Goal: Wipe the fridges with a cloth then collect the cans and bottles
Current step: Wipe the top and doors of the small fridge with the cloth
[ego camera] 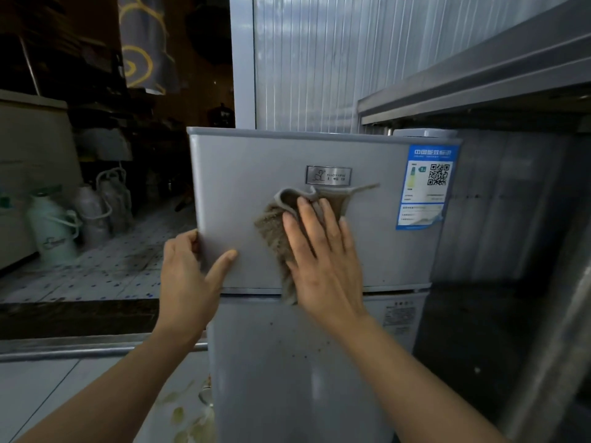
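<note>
Two bare hands of yours are on the small silver-grey two-door fridge (243, 174), both against its upper door. Your right hand (323, 254) lies flat with the fingers straight and spread, pressing a brownish-grey ribbed cloth (275, 235) against the door panel; the cloth bunches above your fingertips, just under the small metal brand badge (328, 175), and its lower end hangs past the seam between the upper and lower doors. Your left hand (188, 273) grips the left edge of that upper door, fingers curled round the edge and the thumb laid across the front face. To the right of the cloth, a blue and white energy label with a QR code (427, 187) is stuck near the door's right edge. Dark specks dot the lower door (287, 362). Left of the fridge, on a spotted tiled floor (105, 266), stand a pale green thermos jug (52, 225) and some whitish plastic jugs (105, 199) close beside it. Behind the fridge rises a corrugated translucent panel (319, 59), and a steel shelf edge (463, 87) juts out above on the right.
</note>
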{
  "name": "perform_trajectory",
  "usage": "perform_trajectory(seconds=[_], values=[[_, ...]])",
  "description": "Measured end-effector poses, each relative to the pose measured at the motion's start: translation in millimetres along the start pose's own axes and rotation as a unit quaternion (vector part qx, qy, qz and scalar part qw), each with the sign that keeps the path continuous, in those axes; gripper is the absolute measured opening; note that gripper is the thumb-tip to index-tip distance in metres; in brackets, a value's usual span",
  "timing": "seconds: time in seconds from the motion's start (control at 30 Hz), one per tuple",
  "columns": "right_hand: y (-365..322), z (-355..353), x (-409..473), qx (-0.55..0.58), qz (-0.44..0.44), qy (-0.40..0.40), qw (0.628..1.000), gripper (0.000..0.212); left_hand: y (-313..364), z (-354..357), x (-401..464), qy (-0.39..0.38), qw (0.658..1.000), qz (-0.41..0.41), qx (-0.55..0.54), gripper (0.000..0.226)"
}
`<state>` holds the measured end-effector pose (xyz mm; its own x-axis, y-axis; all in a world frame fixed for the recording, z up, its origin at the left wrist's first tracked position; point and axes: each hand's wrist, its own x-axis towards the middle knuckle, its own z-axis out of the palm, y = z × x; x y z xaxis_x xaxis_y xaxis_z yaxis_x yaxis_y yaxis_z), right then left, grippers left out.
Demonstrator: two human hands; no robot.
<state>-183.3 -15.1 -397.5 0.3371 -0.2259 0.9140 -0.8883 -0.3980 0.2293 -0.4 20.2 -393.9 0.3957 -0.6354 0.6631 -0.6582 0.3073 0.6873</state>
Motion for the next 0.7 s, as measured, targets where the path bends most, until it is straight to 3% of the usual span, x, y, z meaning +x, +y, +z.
perform_trajectory(seconds=[0.07, 0.17, 0.3, 0.43, 0.47, 0.6, 0.7], values=[[28.6, -5.6, -9.5, -0.021, 0.056, 0.014, 0.998, 0.066, -1.1, -0.4, 0.2, 0.0, 1.0, -0.001, -0.003, 0.053], [72.7, -17.0, -22.1, 0.005, 0.227, 0.059, 0.972, 0.062, -2.8, 1.4, 0.1, -0.001, 1.0, 0.001, -0.017, 0.053], [86.0, -16.5, -26.8, 0.069, 0.307, 0.126, 0.941, 0.058, -5.4, 2.5, 0.2, 0.005, 1.0, 0.003, -0.017, 0.054], [53.1, -5.3, -28.2, 0.156, 0.528, 0.205, 0.809, 0.06, -5.5, 2.2, 0.0, 0.003, 1.0, 0.002, -0.022, 0.055], [36.4, -2.5, -28.6, 0.142, 0.535, 0.199, 0.809, 0.061, -4.9, 2.5, -0.6, 0.003, 1.0, 0.0, -0.023, 0.055], [-50.4, 13.9, -33.9, 0.074, 0.333, 0.058, 0.938, 0.068, -2.6, 1.4, 0.1, 0.0, 1.0, -0.002, -0.023, 0.055], [-51.3, 17.1, -42.2, 0.053, 0.255, 0.013, 0.965, 0.072, -1.8, -1.2, 1.0, -0.008, 1.0, -0.001, -0.015, 0.055]])
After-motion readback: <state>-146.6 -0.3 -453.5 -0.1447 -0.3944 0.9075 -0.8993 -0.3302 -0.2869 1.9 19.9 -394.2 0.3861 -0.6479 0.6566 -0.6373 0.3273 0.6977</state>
